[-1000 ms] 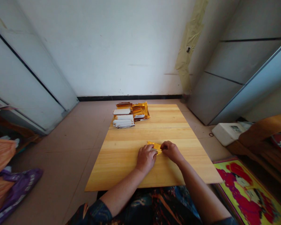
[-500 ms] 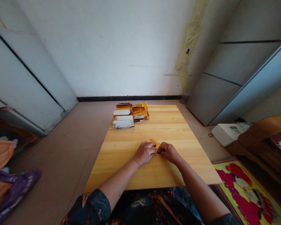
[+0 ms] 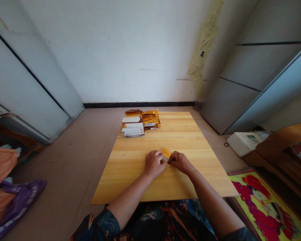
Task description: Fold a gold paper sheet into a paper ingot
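Right now your right hand is pinched on the near end of a gold foil piece, midway between the bench's left and right edges, while your left hand curls against its left side, though whether those fingers grip it can't be told. That piece seems only part worked, lying slantwise between your hands and not yet flat or set down. Beyond it, at the bench's far left corner, white-faced pieces lie neatly stacked beside a looser gold heap; which of these are finished isn't clear.
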### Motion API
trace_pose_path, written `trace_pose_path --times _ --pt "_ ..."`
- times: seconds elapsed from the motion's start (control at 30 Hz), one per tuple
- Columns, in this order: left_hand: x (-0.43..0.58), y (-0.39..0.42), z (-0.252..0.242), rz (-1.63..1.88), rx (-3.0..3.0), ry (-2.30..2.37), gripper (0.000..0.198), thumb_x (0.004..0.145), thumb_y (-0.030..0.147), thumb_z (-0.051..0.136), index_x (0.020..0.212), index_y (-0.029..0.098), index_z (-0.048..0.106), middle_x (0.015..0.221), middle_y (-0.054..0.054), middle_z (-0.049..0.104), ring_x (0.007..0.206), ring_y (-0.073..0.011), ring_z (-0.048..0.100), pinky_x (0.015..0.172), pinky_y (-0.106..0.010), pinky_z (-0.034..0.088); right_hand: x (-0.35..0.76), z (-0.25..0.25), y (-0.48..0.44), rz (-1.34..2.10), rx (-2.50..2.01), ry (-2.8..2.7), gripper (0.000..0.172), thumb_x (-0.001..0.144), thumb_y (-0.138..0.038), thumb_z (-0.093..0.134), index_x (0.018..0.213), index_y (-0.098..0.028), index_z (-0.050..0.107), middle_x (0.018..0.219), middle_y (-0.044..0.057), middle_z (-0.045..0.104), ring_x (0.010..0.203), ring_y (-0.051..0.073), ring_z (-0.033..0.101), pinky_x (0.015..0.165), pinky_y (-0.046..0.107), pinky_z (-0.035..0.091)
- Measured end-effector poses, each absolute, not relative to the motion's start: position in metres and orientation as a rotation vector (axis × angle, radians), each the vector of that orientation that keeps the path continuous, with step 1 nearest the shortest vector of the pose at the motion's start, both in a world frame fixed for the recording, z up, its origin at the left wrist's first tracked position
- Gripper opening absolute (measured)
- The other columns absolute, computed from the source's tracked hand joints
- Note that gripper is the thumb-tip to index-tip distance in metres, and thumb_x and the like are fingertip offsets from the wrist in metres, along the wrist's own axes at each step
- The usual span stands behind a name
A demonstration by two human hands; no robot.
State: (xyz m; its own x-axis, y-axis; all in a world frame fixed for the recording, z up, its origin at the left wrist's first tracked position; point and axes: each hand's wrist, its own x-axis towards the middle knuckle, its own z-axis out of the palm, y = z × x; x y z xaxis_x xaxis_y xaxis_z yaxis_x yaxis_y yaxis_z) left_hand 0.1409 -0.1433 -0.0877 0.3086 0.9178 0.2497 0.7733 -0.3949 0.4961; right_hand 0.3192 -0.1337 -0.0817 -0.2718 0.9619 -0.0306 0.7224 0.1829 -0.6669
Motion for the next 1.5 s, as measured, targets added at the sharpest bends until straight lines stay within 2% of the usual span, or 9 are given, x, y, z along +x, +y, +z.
trace_pose_path --times 0.2,0.33,0.57,0.8,0.93,1.03,1.2,1.33,1.5 --pt "0.158 -0.153 -0.088 0.656 2.223 1.749 0.018 0.074 0.036 0.067 0.080 0.020 0.061 0.134 -0.007 0.049 0.128 -0.0288 0.036 0.107 -0.051 0.024 0.321 -0.082 -0.135 0.770 -1.569 -2.080 0.020 0.065 -0.001 0.060 0.070 -0.019 0.068 0.077 0.000 0.061 0.072 0.013 0.058 0.068 0.022 0.043" --pt "0.160 -0.155 -0.090 0.547 2.217 1.772 0.022 0.075 0.034 0.065 0.090 0.019 0.058 0.141 -0.010 0.042 0.134 -0.0296 0.030 0.111 -0.054 0.017 0.320 -0.082 -0.135 0.794 -1.547 -2.065 0.019 0.065 -0.002 0.060 0.070 -0.019 0.068 0.076 0.000 0.061 0.072 0.013 0.057 0.068 0.021 0.043" --pt "0.157 -0.152 -0.086 0.430 2.160 1.740 0.016 0.077 0.025 0.060 0.091 0.019 0.056 0.146 -0.009 0.036 0.138 -0.0292 0.025 0.113 -0.055 0.012 0.320 -0.082 -0.134 0.832 -1.559 -2.051 0.018 0.065 -0.003 0.061 0.069 -0.019 0.068 0.077 0.001 0.061 0.070 0.013 0.058 0.068 0.022 0.043" --pt "0.149 -0.156 -0.084 0.532 2.175 1.698 0.028 0.071 0.002 0.050 0.093 0.019 0.056 0.141 -0.010 0.041 0.135 -0.0274 0.029 0.111 -0.054 0.021 0.321 -0.083 -0.133 0.843 -1.549 -2.049 0.015 0.067 -0.005 0.061 0.067 -0.019 0.067 0.076 0.000 0.062 0.073 0.014 0.059 0.070 0.023 0.044" --pt "0.154 -0.166 -0.085 0.817 2.309 1.472 0.050 0.071 -0.002 0.044 0.114 0.021 0.053 0.133 -0.008 0.049 0.125 -0.0224 0.040 0.105 -0.044 0.036 0.319 -0.082 -0.134 0.777 -1.598 -2.089 0.016 0.068 -0.005 0.060 0.075 -0.019 0.065 0.078 0.000 0.060 0.073 0.013 0.057 0.068 0.022 0.042" --pt "0.161 -0.169 -0.088 0.781 2.396 1.317 0.057 0.075 -0.001 0.042 0.128 0.020 0.046 0.124 -0.008 0.055 0.114 -0.0224 0.048 0.098 -0.040 0.043 0.319 -0.081 -0.135 0.665 -1.631 -2.116 0.015 0.071 -0.009 0.061 0.082 -0.018 0.062 0.081 0.001 0.059 0.076 0.014 0.057 0.069 0.022 0.042" --pt "0.164 -0.164 -0.091 0.588 2.495 1.368 0.048 0.084 0.007 0.044 0.130 0.019 0.047 0.114 -0.009 0.061 0.104 -0.0234 0.052 0.088 -0.039 0.046 0.324 -0.077 -0.138 0.606 -1.619 -2.180 0.019 0.076 -0.008 0.056 0.089 -0.018 0.063 0.092 0.004 0.062 0.084 0.014 0.058 0.073 0.021 0.042" --pt "0.154 -0.159 -0.089 0.534 2.601 1.321 0.030 0.090 0.015 0.045 0.114 0.025 0.060 0.115 -0.007 0.063 0.105 -0.0221 0.054 0.085 -0.038 0.045 0.333 -0.067 -0.149 0.435 -1.632 -2.264 0.027 0.084 -0.011 0.049 0.100 -0.024 0.065 0.093 0.003 0.067 0.085 0.016 0.056 0.074 0.024 0.041" --pt "0.141 -0.145 -0.091 0.583 2.636 1.172 0.025 0.087 0.012 0.051 0.101 0.024 0.067 0.116 -0.004 0.064 0.108 -0.0193 0.056 0.091 -0.036 0.043 0.336 -0.060 -0.168 0.276 -1.503 -2.394 0.028 0.086 -0.007 0.047 0.088 -0.025 0.070 0.090 0.004 0.068 0.090 0.019 0.053 0.079 0.029 0.039"
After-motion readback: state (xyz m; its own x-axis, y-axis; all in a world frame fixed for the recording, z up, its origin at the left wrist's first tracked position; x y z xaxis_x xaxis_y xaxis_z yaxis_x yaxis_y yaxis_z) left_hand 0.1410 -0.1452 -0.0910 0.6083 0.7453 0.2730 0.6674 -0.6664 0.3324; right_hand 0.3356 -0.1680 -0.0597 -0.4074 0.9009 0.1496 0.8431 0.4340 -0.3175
